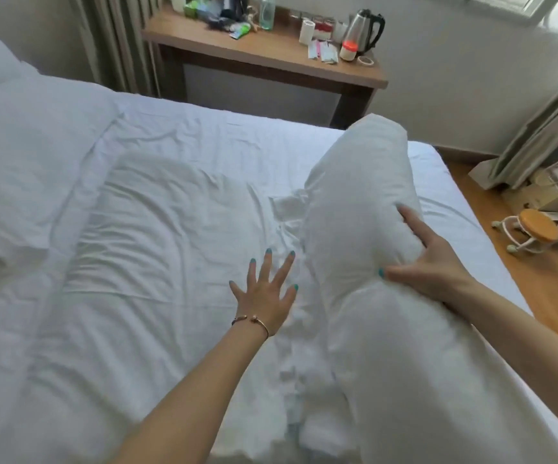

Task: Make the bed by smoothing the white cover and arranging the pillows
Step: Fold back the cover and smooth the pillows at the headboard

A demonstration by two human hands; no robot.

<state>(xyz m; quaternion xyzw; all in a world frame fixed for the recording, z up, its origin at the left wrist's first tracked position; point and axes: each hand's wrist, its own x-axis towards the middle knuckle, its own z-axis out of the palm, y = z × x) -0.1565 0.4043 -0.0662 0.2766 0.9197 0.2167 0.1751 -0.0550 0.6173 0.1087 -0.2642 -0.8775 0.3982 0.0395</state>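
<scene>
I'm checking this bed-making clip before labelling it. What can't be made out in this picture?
- Right hand: its fingertips sink into the held pillow, head view.
- Pillow's near end: cut off by the bottom edge.
- Left pillow: cut off by the left edge.
- Clutter on the desk: too small and blurred to identify.

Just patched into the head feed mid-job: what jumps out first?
A plump white pillow stands on end right of centre, gripped by the right hand. Beside it the left hand lies spread, fingers straight, on the creased white cover. Behind the bed, a cluttered wooden side table holds a steel electric kettle.
</scene>
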